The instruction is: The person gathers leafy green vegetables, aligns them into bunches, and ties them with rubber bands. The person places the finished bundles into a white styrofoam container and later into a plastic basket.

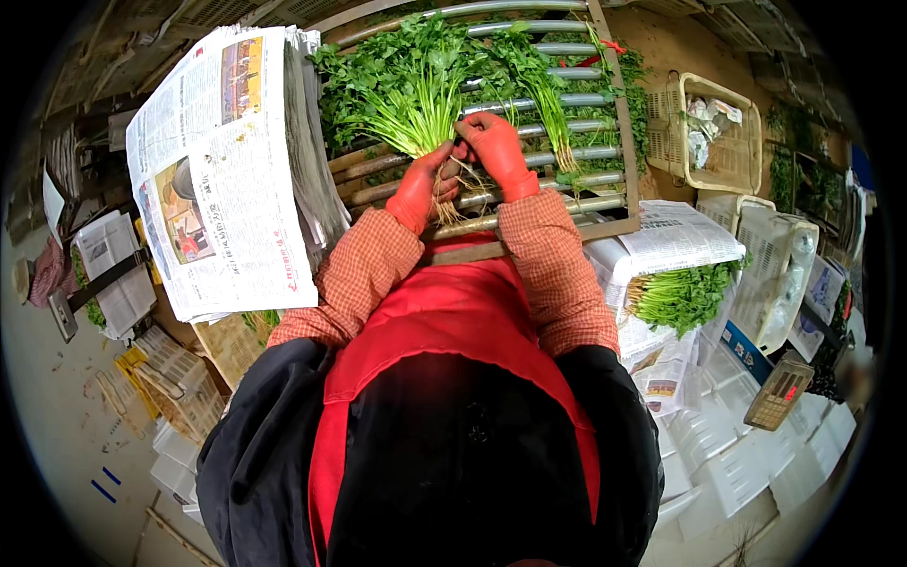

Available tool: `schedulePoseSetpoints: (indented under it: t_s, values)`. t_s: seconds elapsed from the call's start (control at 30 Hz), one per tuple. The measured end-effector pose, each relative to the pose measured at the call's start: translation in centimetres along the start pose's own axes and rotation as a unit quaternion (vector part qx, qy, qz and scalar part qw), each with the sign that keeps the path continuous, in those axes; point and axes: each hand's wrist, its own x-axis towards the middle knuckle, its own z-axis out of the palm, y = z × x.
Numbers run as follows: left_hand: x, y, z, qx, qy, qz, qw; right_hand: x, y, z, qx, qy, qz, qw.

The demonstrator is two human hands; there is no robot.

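Note:
A leafy green bunch with roots, resembling coriander or Chinese celery (418,99), fans out above a rack of metal bars (599,152). My left hand (423,186), in an orange-red rubber glove, grips it near the root end. Pale roots (445,211) hang below that hand. Also gloved, my right hand (494,150) is at the right side of the stems with thumb and fingertips brought together. Whether a stem is pinched there is hidden. A smaller bunch of the same greens (549,106) lies on the bars to the right, roots towards me.
A thick stack of newspapers (220,177) rises at the rack's left. On the right, newspaper-covered greens (680,298) sit near a plastic crate (769,276). Another crate (755,142) holds crumpled paper. A digital scale display (779,390) stands by white foam boxes (751,461).

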Motion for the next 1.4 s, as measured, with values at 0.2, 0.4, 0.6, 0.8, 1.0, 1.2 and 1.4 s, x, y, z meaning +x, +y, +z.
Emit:
schedulePoseSetpoints:
  t_s: [0.2,0.4,0.6,0.8,1.0,1.2,1.4]
  values:
    - [0.5,-0.3,-0.6,0.006,0.021,-0.002,1.000,-3.4,-4.1,-3.2,0.148,-0.043,0.019,0.988]
    - [0.5,0.0,-0.2,0.043,0.009,-0.005,0.999,-3.1,-2.5,-11.0,0.277,0.035,-0.069,0.958]
    - [1.0,-0.1,-0.8,0.038,-0.019,0.098,0.994,-1.3,2.2,-5.6,-0.515,0.209,-0.134,0.820]
    - [-0.7,1.9,1.3,-0.009,0.026,0.127,0.991,-1.0,2.1,-5.0,-0.226,0.136,-0.028,0.964]
    - [-0.2,2.0,0.6,0.062,0.037,0.080,0.994,-1.9,2.4,0.4,-0.453,0.139,-0.178,0.862]
    - [0.2,2.6,0.0,-0.053,-0.123,0.075,0.988,-0.7,2.8,1.4,-0.443,0.091,-0.158,0.878]
    - [1.0,2.8,-1.2,-0.187,-0.263,0.084,0.943,-5.4,0.9,-1.4,-0.400,-0.210,-0.129,0.883]
